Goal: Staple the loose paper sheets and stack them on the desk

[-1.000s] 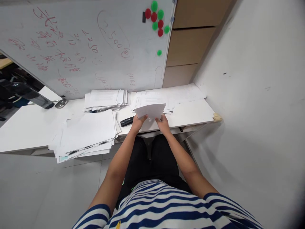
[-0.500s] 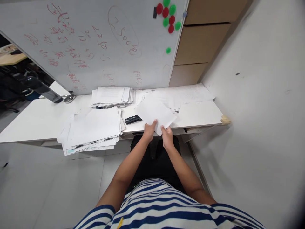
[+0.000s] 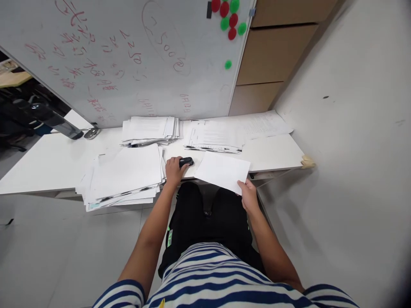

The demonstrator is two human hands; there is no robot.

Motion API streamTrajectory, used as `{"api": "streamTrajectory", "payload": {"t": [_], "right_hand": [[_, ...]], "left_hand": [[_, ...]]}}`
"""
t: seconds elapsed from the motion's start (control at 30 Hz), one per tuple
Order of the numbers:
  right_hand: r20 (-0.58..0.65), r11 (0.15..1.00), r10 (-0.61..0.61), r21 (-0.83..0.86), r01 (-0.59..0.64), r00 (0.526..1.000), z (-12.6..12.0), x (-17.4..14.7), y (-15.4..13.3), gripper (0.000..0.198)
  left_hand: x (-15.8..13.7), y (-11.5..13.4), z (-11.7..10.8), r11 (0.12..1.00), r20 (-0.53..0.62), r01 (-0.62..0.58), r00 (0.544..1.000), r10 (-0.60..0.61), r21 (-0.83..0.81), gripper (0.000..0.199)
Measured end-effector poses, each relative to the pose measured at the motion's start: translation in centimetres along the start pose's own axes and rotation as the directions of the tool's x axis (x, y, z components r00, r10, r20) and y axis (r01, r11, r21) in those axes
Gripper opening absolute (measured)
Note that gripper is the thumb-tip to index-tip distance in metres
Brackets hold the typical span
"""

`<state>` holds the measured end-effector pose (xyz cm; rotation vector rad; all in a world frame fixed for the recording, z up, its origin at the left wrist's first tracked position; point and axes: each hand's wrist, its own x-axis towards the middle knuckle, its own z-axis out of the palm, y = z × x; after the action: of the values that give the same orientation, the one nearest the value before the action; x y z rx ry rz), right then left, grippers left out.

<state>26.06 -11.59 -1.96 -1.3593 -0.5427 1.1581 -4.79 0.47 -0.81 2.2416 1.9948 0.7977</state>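
Note:
My left hand [image 3: 174,170] is closed around one end of a black stapler [image 3: 186,161] that lies on the white desk near its front edge. White paper [image 3: 223,170] is pinched at its right corner by my right hand [image 3: 248,195], thumb on top. The paper's far side rests on the desk, while its near side sticks out over the edge above my lap. Whether it is one sheet or several, I cannot tell. Just behind it sits a stack of printed sheets [image 3: 213,136]. To the left of my left hand lies a large uneven pile of papers [image 3: 126,171].
Another paper stack [image 3: 149,128] stands against the whiteboard [image 3: 192,85]. A dark bottle [image 3: 61,122] and a computer mouse [image 3: 92,133] are at the far left. Cardboard boxes [image 3: 272,53] rise behind the desk [image 3: 272,154], and a wall [image 3: 362,149] bounds the right.
My left hand has let go of the paper, moved left and taken hold of the stapler. My right hand has shifted right and nearer with the paper, uncovering the printed stack behind.

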Motion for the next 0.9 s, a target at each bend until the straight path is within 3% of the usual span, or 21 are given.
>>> {"api": "streamTrajectory", "payload": {"t": [0.13,0.63,0.8,0.9], "right_hand": [[0.047,1.0,0.023,0.013,-0.024,0.999,0.9,-0.2,-0.3,0.04],[0.211,0.996,0.085,-0.043,-0.078,0.974,2.7,-0.3,0.7,0.036],[0.214,0.994,0.086,-0.085,-0.069,0.973,2.7,-0.2,0.6,0.034],[0.22,0.993,0.086,-0.096,-0.066,0.972,2.5,-0.1,0.4,0.035]], "left_hand": [[-0.4,-0.2,0.2,0.997,-0.004,-0.065,0.998,0.065,-0.036,0.036],[-0.8,0.8,-1.6,0.99,0.108,-0.016,0.994,0.032,-0.143,0.04],[0.1,2.5,-4.1,0.975,0.183,0.073,0.983,-0.034,-0.211,0.041],[2.1,4.2,-4.7,0.959,0.13,0.125,0.987,-0.094,-0.253,0.034]]}}
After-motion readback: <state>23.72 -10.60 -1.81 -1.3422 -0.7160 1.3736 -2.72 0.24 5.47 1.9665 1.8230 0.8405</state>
